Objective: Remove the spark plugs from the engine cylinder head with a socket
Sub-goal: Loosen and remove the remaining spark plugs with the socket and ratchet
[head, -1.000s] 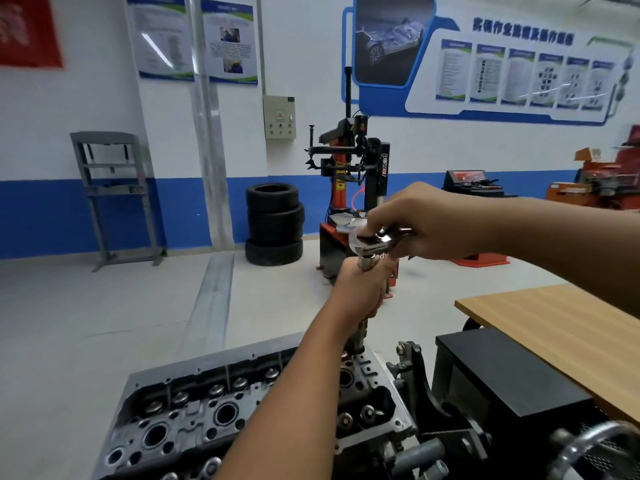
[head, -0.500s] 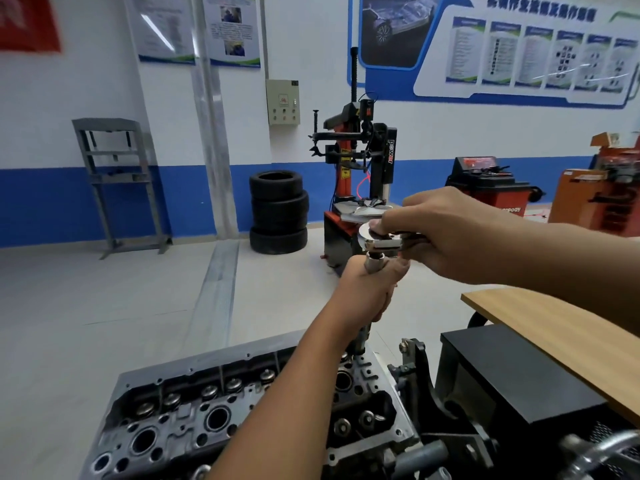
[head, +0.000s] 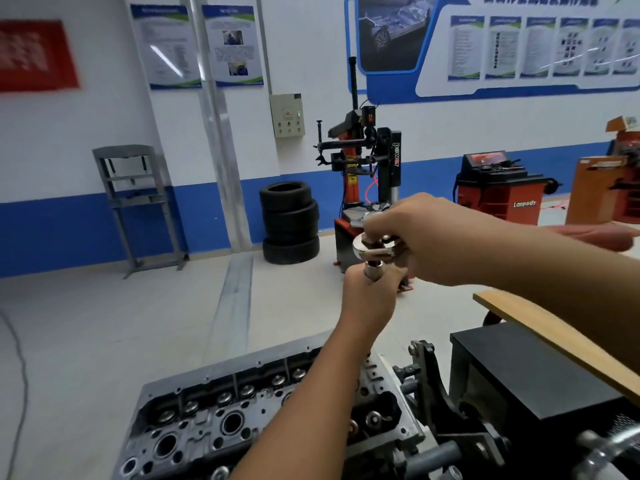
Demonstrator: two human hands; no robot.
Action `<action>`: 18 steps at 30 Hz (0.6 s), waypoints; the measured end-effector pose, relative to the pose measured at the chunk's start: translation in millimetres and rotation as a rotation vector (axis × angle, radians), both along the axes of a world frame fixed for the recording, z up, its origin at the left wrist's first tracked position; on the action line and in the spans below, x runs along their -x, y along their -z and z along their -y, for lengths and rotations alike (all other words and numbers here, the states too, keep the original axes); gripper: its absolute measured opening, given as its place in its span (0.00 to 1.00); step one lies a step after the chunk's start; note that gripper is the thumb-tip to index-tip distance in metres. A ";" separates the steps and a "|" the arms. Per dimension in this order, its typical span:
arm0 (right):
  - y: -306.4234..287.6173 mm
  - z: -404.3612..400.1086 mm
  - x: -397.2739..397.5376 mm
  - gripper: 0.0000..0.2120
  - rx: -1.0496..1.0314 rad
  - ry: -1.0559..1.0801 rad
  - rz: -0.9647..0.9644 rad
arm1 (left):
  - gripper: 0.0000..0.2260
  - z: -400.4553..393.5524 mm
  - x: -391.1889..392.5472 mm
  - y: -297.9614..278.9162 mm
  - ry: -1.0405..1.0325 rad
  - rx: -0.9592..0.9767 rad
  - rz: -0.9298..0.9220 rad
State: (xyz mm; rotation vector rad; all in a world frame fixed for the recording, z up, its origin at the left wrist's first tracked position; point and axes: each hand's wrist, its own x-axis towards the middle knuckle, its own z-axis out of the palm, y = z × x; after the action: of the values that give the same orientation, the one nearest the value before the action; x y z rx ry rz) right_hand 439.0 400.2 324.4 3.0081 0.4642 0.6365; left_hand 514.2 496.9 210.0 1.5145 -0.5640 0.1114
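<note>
cylinder head [head: 221, 417] lies near, low in view; three plug wells on its left look open and dark, whether plugs remain inside cannot be told. work is at the right-end well, so loosening seems underway. left hand [head: 369, 299] fingers wrapped round the upright socket extension [head: 374, 271], forearm rising from near. right hand [head: 429, 240] fingers curled over the ratchet head [head: 372, 249] on top, arm in from right.

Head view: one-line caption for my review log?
Left hand grips socket extension above cylinder head; right hand holds ratchet.
</note>
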 end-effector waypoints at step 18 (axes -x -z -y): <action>20.3 21.2 -24.9 0.18 -0.434 -0.018 -0.030 | 0.21 -3.8 -4.8 -11.8 0.023 -0.004 -0.148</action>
State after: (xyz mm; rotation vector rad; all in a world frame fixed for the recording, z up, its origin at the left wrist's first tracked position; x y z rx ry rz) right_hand 463.9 379.0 304.1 3.4261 0.3989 0.7862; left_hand 518.9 500.7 221.8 1.5061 -0.4636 -0.0194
